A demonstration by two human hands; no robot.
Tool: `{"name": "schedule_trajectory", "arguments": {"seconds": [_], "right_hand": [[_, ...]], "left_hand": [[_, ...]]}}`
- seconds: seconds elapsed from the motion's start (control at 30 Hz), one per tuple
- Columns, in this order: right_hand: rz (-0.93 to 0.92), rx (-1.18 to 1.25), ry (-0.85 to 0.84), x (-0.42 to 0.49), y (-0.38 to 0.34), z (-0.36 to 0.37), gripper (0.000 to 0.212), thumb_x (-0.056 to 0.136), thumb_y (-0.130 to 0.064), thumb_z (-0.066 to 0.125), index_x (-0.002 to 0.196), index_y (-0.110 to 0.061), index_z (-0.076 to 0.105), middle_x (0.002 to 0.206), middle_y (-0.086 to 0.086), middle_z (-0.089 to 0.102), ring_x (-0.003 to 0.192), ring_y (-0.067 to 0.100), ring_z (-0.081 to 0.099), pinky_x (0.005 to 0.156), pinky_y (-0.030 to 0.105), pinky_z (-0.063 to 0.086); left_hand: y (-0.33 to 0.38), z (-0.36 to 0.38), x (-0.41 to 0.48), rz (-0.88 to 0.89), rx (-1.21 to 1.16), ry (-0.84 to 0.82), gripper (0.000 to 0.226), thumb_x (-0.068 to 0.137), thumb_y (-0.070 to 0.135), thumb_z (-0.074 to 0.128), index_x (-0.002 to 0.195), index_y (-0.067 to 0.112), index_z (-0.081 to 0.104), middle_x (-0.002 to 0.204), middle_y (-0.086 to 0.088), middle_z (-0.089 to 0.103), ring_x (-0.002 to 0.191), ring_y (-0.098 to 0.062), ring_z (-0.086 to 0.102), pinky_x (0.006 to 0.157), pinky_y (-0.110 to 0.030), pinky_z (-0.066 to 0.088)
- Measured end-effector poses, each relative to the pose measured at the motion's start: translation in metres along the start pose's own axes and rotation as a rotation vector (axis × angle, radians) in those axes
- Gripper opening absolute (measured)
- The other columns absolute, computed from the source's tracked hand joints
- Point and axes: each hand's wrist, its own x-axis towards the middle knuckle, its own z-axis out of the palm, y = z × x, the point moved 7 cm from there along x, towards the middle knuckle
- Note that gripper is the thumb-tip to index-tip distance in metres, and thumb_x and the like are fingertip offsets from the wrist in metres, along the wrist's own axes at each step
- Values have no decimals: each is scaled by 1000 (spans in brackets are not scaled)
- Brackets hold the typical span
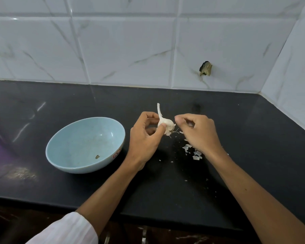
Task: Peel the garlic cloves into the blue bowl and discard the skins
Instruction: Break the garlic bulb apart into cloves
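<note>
Head view has the left hand (144, 136) clamped round the garlic bulb (167, 124) and the right hand (199, 132) pinching its side, where small pulls should free cloves cleanly.

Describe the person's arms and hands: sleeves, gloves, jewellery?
Both hands are bare: no gloves, rings or watch show on the left hand or right hand. The left arm wears a loose white sleeve with faint lengthwise stripes, ending near the elbow. The right forearm is uncovered up to the frame edge; no sleeve shows there.
</note>
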Motion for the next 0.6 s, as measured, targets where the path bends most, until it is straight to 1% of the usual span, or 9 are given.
{"name": "schedule_trajectory", "arguments": {"seconds": [0.07, 0.1, 0.13, 0.2, 0.27, 0.3, 0.4, 0.5, 0.6], "right_hand": [[-20, 179, -138, -3, -6, 9, 41, 97, -58, 53, 103, -27, 79, 92, -5, 77, 91, 10, 72, 87, 27, 56], [-58, 212, -195, -6, -11, 14, 42, 96, -60, 52, 105, -30, 79, 93, -6, 78, 91, 8, 72, 87, 29, 57], [-113, 214, -216, -8, -16, 18, 37, 97, -56, 54, 109, -31, 78, 95, -11, 78, 92, 3, 71, 86, 24, 56], [-184, 172, -176, -9, -19, 19, 29, 99, -43, 57, 117, -29, 76, 102, -19, 75, 96, -8, 67, 82, 10, 49], [-181, 190, -131, -8, -18, 18, 28, 100, -38, 58, 119, -27, 75, 107, -18, 75, 99, -11, 66, 82, 7, 47], [-169, 223, -124, -8, -16, 19, 28, 100, -37, 58, 119, -26, 75, 108, -16, 75, 101, -9, 66, 85, 9, 49], [-100, 385, -93, -11, -11, 20, 26, 101, -33, 56, 115, -23, 77, 105, -13, 77, 101, 0, 70, 87, 20, 55], [-26, 493, -48, -13, -4, 24, 24, 102, -27, 56, 113, -19, 77, 103, -8, 78, 99, 7, 72, 88, 29, 58], [6, 500, 30, -16, 2, 27, 22, 103, -23, 56, 108, -21, 78, 100, -9, 78, 97, 8, 72, 90, 32, 58]], "left_hand": [[0, 2, 0, -7, -4, -31, 23, 96, 13, 67, 118, 19, 65, 103, 4, 73, 85, -8, 73, 70, -22, 56], [1, 2, 0, -11, -6, -45, 24, 97, 14, 67, 121, 18, 66, 103, 3, 73, 80, -8, 73, 67, -22, 55], [0, 3, 0, -18, -11, -52, 23, 98, 16, 66, 120, 17, 67, 101, 3, 73, 75, -9, 72, 64, -24, 55], [0, 2, 0, -35, -25, -59, 21, 97, 22, 67, 117, 20, 69, 99, 3, 73, 71, -17, 70, 58, -39, 56], [-1, 0, 1, -37, -26, -55, 22, 93, 29, 67, 114, 23, 70, 100, 1, 72, 77, -25, 71, 62, -50, 58], [0, -1, 1, -21, -22, -48, 22, 94, 32, 69, 113, 22, 70, 100, 1, 72, 76, -23, 72, 63, -51, 60], [4, 0, 0, -12, -76, -44, 36, 85, 38, 75, 115, 17, 72, 99, -3, 74, 70, -15, 74, 56, -33, 57], [6, 1, 0, -1, -103, -47, 47, 77, 36, 80, 117, 12, 73, 103, -3, 77, 81, -22, 78, 65, -32, 62], [7, 2, 0, 67, -69, -64, 42, 80, 32, 80, 116, 12, 74, 107, 0, 78, 92, -19, 77, 75, -35, 63]]}}
